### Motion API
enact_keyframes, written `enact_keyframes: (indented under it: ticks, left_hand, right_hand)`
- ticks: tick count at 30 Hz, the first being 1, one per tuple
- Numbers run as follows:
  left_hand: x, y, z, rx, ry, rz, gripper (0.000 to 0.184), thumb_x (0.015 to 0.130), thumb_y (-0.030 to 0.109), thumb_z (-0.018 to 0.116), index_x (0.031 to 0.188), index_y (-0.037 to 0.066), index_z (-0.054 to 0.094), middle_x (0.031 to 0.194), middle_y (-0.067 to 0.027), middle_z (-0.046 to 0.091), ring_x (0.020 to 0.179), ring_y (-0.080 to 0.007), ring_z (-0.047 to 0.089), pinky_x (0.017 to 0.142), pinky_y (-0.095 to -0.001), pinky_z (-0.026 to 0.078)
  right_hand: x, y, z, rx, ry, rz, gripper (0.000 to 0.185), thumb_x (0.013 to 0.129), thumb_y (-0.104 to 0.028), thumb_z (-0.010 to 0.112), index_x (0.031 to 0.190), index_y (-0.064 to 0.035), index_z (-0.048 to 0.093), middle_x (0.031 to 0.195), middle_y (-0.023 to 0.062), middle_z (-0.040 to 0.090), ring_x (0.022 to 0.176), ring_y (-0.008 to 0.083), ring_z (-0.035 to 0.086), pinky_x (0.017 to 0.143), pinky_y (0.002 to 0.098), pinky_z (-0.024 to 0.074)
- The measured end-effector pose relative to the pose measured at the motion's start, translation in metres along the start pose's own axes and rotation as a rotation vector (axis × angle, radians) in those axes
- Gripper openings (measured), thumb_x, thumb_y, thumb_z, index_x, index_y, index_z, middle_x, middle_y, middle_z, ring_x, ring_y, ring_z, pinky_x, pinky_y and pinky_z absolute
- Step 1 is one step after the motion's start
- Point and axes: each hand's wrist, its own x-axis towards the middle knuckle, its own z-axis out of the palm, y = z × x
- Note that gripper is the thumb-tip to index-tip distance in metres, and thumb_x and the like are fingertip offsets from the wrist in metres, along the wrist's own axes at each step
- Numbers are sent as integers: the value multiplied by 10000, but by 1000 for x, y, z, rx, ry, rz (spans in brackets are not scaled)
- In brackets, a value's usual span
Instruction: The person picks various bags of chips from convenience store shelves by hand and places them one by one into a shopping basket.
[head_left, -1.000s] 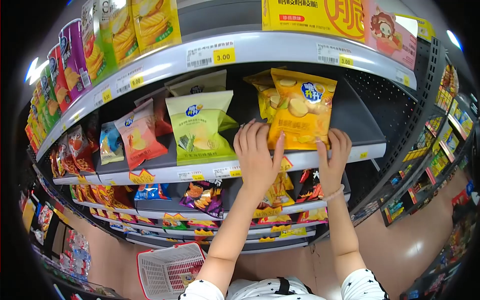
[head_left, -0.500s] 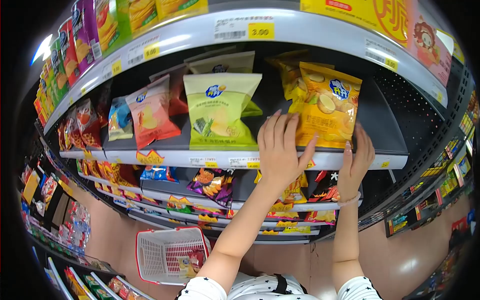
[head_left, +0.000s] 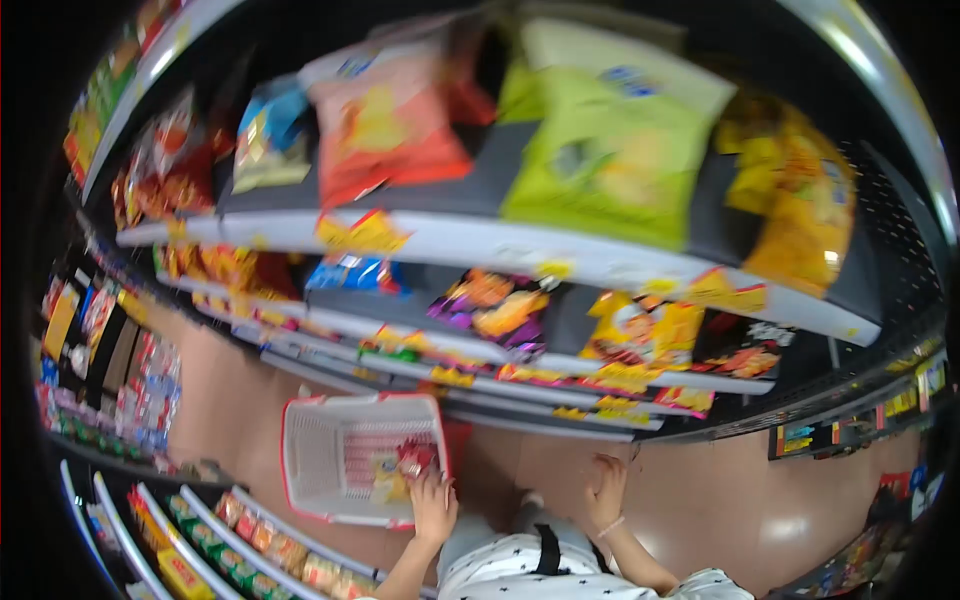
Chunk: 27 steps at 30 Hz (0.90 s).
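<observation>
My left hand (head_left: 434,508) is low, over the near right corner of a white shopping basket (head_left: 315,500) with a red rim. Its fingers stretch forward, and I cannot tell whether they touch the rim. Inside the basket lie a dark red packet (head_left: 416,457) and a pale yellow packet (head_left: 389,483). My right hand (head_left: 606,492) hangs above the floor to the right, fingers loosely bent and apart, with nothing in it. On the shelf at the right stands the yellow chip bag (head_left: 808,215), away from both hands.
A shelf rack (head_left: 480,245) curves across the front. Its upper tier carries a green chip bag (head_left: 620,150) and a pink-red chip bag (head_left: 385,125); more snack packets fill lower tiers. Another shelf (head_left: 255,545) with packets stands at lower left. Tiled floor (head_left: 730,490) shows at right.
Both hands have left the yellow chip bag, which stays on the shelf, and dropped low. My left hand is now at the basket. The view has tilted down and turned left, blurring the shelf.
</observation>
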Motion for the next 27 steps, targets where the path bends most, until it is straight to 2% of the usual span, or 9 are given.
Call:
enact_keyframes:
  ticks: [2, 6, 9, 11, 13, 16, 18, 22, 27]
  left_hand:
    - [-25, -34, -23, -75, -43, -220, 338, 771, 89, 585, 1098, 30, 520, 1202, -189, 468, 1174, -384, 394, 980, -499, 306]
    - [-47, -125, -17, -35, -116, -459, 306, 781, 128, 592, 1048, 1, 511, 1073, -183, 520, 1048, -360, 463, 892, -453, 371]
    - [-55, -196, 20, -33, -429, -747, 477, 788, 277, 603, 1151, -7, 481, 1151, -196, 514, 1096, -363, 464, 925, -441, 374]
    - [-65, -245, 59, -203, -580, -959, 646, 758, 369, 625, 1232, -21, 425, 1207, -216, 491, 1155, -374, 437, 966, -444, 363]
    - [-65, -276, 82, -218, -719, -1008, 726, 743, 410, 641, 1270, -22, 391, 1255, -230, 457, 1192, -390, 405, 987, -444, 350]
    - [-81, -308, 131, -285, -917, -1054, 897, 704, 498, 671, 1333, -31, 313, 1321, -254, 406, 1235, -395, 377, 1010, -429, 341]
    - [-82, -312, 141, -348, -979, -1060, 987, 680, 546, 684, 1358, -40, 269, 1339, -263, 390, 1241, -384, 383, 1012, -413, 345]
    - [-67, -308, 106, -535, -1131, -1017, 1005, 641, 661, 653, 1282, -71, 402, 1251, -272, 482, 1170, -338, 485, 989, -367, 377]
    - [-78, -314, 126, -367, -1042, -844, 900, 630, 709, 620, 1139, -33, 575, 1105, -223, 603, 1049, -324, 581, 867, -397, 459]
  right_hand:
    - [-19, -37, 25, 193, -370, 24, 351, 796, -169, 618, 1085, 2, 512, 1130, 177, 524, 1065, 366, 466, 924, 441, 363]
    - [-9, -124, 89, 416, -630, -60, 265, 849, -188, 592, 1067, -44, 553, 1085, 147, 549, 976, 301, 531, 851, 387, 424]
    - [-21, -160, 158, 495, -872, 89, 233, 861, -200, 579, 1046, -58, 573, 1076, 131, 560, 931, 258, 561, 811, 359, 451]
    - [-32, -179, 204, 444, -924, 1, 230, 858, -198, 580, 1038, -54, 579, 1071, 134, 564, 927, 260, 567, 811, 360, 452]
    - [-53, -186, 251, 392, -959, -84, 227, 856, -196, 580, 1030, -50, 584, 1067, 137, 567, 924, 263, 574, 812, 361, 453]
    - [-81, -195, 302, 352, -1209, 117, 244, 843, -220, 601, 1005, -39, 579, 1013, 137, 578, 914, 311, 576, 810, 374, 461]
    - [-88, -208, 318, 110, -1282, -65, 275, 840, -247, 582, 1019, -38, 584, 988, 147, 589, 941, 316, 566, 834, 386, 444]
    - [-93, -232, 307, 31, -1159, -236, 319, 845, -290, 546, 1038, -42, 598, 981, 177, 593, 971, 327, 553, 856, 410, 425]
    - [-95, -211, 291, 47, -1271, -21, 315, 852, -287, 540, 1027, -32, 602, 1068, 189, 569, 1004, 342, 534, 881, 415, 412]
